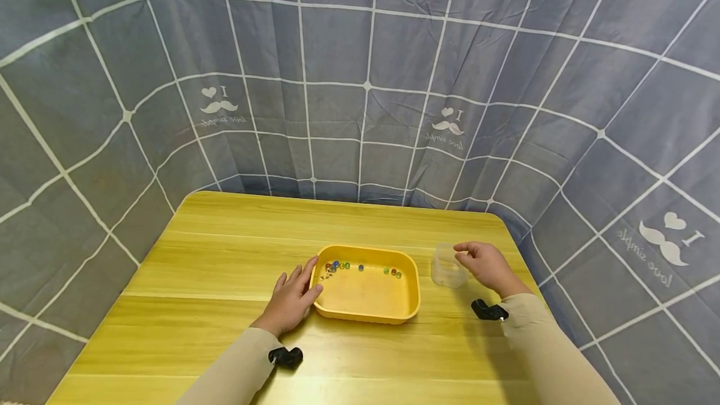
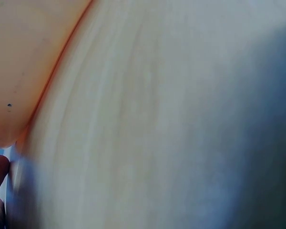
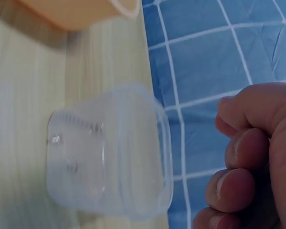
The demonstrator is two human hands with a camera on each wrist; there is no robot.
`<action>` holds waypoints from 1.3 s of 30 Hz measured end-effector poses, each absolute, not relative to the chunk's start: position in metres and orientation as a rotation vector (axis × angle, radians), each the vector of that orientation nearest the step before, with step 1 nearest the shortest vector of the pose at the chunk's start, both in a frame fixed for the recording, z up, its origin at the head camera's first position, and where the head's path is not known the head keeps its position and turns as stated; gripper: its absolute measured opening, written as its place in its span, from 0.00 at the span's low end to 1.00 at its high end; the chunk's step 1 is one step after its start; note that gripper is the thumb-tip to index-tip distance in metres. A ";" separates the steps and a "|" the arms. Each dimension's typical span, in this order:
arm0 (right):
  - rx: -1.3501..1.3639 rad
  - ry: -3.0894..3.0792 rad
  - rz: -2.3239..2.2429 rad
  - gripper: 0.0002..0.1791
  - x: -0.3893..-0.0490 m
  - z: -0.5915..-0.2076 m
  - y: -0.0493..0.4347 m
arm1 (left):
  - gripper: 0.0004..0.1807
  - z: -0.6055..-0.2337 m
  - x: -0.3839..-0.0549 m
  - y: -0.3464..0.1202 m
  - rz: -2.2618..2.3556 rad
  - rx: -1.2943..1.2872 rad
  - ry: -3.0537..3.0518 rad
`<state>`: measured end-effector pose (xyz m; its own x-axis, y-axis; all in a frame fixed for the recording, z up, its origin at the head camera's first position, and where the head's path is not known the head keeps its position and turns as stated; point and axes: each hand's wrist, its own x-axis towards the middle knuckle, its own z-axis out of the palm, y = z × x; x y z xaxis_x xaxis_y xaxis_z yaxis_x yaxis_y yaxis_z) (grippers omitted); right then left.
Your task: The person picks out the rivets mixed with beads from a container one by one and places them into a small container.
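Observation:
My left hand (image 1: 290, 299) rests against the left side of a yellow tray (image 1: 365, 316), its fingers spread along the outside and its thumb lying over the rim. Several small coloured glass marbles (image 1: 335, 265) lie along the tray's back and left parts. To the right of the tray stands a clear plastic container (image 1: 448, 275), its mouth up. My right hand (image 1: 488, 265) is held above its right edge, thumb and forefinger tips together and the other fingers curled. No object shows between those fingertips in the right wrist view, where the clear container (image 3: 86, 162) sits beside the hand.
A wood-grain table (image 1: 225, 230) carries the tray and container. Grey-blue curtains (image 1: 337, 111) with white grid lines hang behind it and at both sides. A black wrist camera (image 1: 488, 310) sticks out from each sleeve.

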<state>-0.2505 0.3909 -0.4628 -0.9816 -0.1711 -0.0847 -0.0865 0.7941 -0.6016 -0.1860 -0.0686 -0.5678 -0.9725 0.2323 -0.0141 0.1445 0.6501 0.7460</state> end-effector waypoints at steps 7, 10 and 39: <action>-0.309 2.853 -0.977 0.18 -0.248 -0.456 0.355 | 0.37 -0.572 -0.185 -0.072 1.232 0.325 2.758; -0.376 2.853 -0.990 0.16 -0.247 -0.455 0.336 | 0.37 -0.574 -0.183 -0.071 1.231 0.324 2.758; -0.722 2.570 -0.939 0.15 -0.255 -0.491 0.188 | 0.35 -0.580 -0.159 -0.057 1.303 0.323 2.866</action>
<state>-0.2555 0.1883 -0.4907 -0.8250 -0.5537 -0.1132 -0.3503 0.6582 -0.6663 -0.1589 -0.0573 -0.5800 -0.9789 0.1752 0.1053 0.1946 0.6402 0.7432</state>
